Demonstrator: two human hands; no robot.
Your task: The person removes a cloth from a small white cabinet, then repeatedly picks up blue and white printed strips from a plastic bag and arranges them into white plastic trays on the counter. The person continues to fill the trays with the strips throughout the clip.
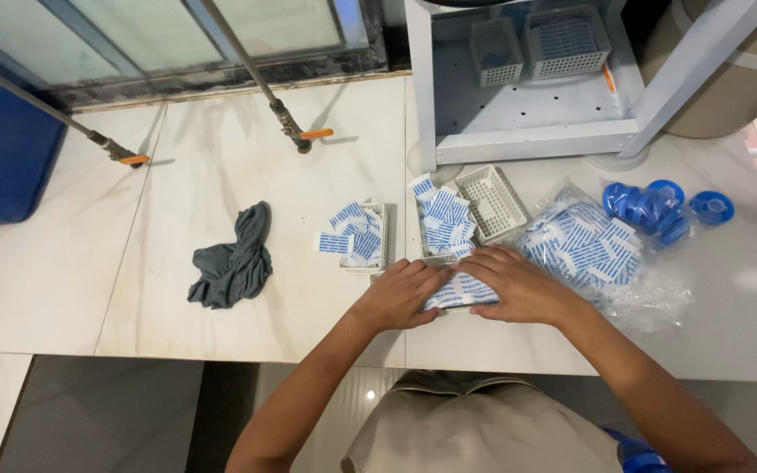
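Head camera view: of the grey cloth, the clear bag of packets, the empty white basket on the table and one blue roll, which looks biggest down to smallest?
1. Clear bag of packets.
2. Grey cloth.
3. Empty white basket.
4. Blue roll.
All lie on the same table, so nearness hardly skews this.

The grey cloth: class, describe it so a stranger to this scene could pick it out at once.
Start at the white marble-look counter. Left of the person's left hand and the small basket of blue-and-white packets lies the grey cloth. It is the only soft, crumpled, dark thing there.
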